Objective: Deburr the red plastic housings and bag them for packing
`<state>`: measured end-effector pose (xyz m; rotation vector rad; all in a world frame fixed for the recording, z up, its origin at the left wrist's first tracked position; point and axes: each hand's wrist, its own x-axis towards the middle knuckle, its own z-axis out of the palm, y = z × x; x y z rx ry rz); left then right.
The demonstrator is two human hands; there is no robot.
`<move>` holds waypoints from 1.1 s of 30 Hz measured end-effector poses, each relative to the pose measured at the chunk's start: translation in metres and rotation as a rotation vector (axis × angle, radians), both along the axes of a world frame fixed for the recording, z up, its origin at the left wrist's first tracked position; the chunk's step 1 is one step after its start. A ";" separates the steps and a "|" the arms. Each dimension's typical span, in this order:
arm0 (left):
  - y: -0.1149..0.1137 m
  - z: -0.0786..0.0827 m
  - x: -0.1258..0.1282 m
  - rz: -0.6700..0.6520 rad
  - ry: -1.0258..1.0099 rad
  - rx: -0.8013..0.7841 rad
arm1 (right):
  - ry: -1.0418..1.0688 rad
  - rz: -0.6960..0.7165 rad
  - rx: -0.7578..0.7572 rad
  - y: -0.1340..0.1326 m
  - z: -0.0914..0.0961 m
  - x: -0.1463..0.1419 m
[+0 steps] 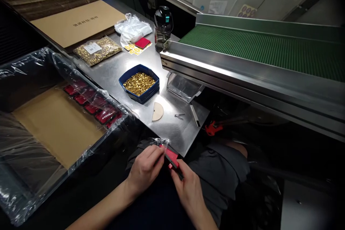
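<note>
Over my lap, at the near edge of the metal table, is a small red and black piece (171, 155) with clear plastic film (161, 141) at its far end. My right hand (188, 183) grips its near end between thumb and fingers. My left hand (147, 165) is closed at its left side, fingertips pinched at the film; what exactly they pinch is too small to make out. On the table beyond lie a pale half-round disc (157, 111), a small pin-like metal part (179, 116) and a utility knife (194, 115). Behind them stands a blue tray (124, 88) of small brass-coloured parts (139, 83).
To the left, a plastic-lined crate (118, 122) holds a cardboard sheet (61, 122) and a row of red pieces (91, 107). A green conveyor belt (258, 50) runs off right. Farther back are a bag of brass parts (98, 50), a bottle (163, 28) and stacked cardboard (78, 23).
</note>
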<state>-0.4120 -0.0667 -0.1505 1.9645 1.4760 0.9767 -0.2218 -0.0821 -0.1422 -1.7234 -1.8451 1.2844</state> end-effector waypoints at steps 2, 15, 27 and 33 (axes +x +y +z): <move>0.000 -0.001 0.006 -0.081 0.044 0.100 | -0.082 0.077 0.011 0.006 0.005 0.003; 0.005 0.014 0.040 -0.219 0.024 0.087 | -0.219 0.356 0.113 0.036 0.018 0.029; 0.032 0.024 0.081 -0.333 0.084 0.082 | 0.187 -0.559 -0.113 0.034 -0.005 0.034; 0.038 0.006 0.061 -0.368 0.036 -0.166 | 0.610 -0.744 -0.205 0.039 -0.033 0.038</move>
